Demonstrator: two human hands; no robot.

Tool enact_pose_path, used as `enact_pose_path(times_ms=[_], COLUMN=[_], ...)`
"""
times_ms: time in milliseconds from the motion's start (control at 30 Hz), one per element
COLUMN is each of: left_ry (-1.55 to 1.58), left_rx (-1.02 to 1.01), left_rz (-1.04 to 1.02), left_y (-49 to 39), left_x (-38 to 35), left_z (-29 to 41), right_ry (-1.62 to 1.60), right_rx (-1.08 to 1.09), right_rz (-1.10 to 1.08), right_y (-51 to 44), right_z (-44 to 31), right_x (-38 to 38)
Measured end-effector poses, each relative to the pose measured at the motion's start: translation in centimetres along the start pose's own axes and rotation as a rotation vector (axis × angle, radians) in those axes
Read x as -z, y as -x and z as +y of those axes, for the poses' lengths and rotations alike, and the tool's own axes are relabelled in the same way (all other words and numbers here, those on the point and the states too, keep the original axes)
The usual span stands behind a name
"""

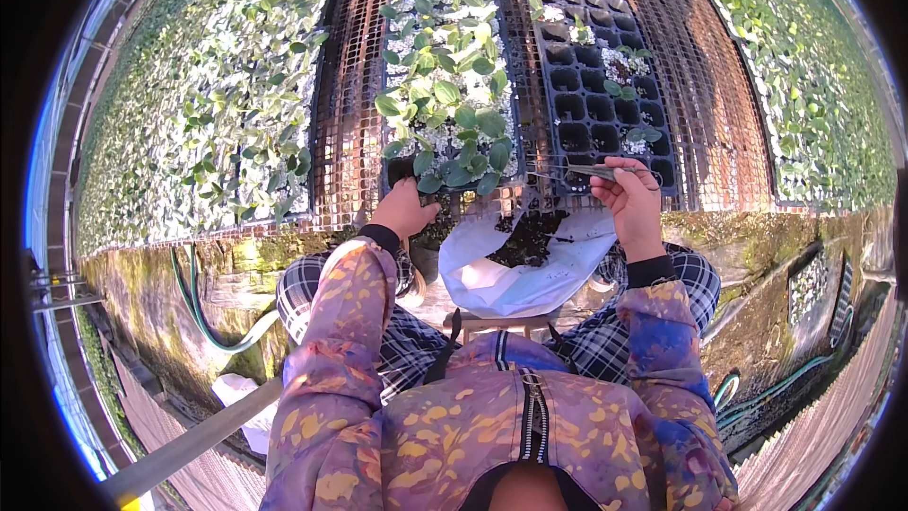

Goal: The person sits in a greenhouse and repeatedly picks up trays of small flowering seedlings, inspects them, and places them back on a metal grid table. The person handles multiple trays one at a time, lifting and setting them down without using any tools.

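My left hand [406, 209] rests at the near left corner of a black plug tray of leafy seedlings [447, 92], by a dark vacant cell [401, 169]. Its fingertips are mostly hidden, so I cannot tell whether they grip the rim. My right hand [631, 202] holds metal tweezers [592, 171] pointing left, over the near edge of a second black plug tray [571, 135]. The tweezer tips look apart with nothing between them, near the seedling tray's right side. Only a few seedlings [624, 91] with white granules stand in that second tray; most of its cells are vacant.
A white bag [489, 291] of dark soil [528, 238] sits open between my knees. Both trays lie on a mesh bench [355, 85]. Dense seedling trays flank it on the left [248, 99] and right [816, 106]. A green hose [202, 316] hangs at left, near a pole [198, 440].
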State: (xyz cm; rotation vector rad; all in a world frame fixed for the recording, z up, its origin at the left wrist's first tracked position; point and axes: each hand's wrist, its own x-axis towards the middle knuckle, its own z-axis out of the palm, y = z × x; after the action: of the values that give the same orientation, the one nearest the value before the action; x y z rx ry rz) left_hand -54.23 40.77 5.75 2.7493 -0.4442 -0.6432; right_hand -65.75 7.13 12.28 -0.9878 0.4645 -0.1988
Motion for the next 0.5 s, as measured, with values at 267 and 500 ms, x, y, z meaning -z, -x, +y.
enact_pose_path(times_ms=[267, 500], left_ry=[-0.018, 0.127], left_rx=[0.018, -0.023], left_rz=[-0.124, -0.149], left_y=[1.5, -0.5], left_x=[1.0, -1.7], left_z=[2.8, 0.2], right_ry=[0.015, 0.051], right_rx=[-0.006, -0.049], right_rz=[-0.037, -0.033], right_y=[-0.3, -0.8], right_z=[0.0, 1.0], right_x=[-0.1, -0.9])
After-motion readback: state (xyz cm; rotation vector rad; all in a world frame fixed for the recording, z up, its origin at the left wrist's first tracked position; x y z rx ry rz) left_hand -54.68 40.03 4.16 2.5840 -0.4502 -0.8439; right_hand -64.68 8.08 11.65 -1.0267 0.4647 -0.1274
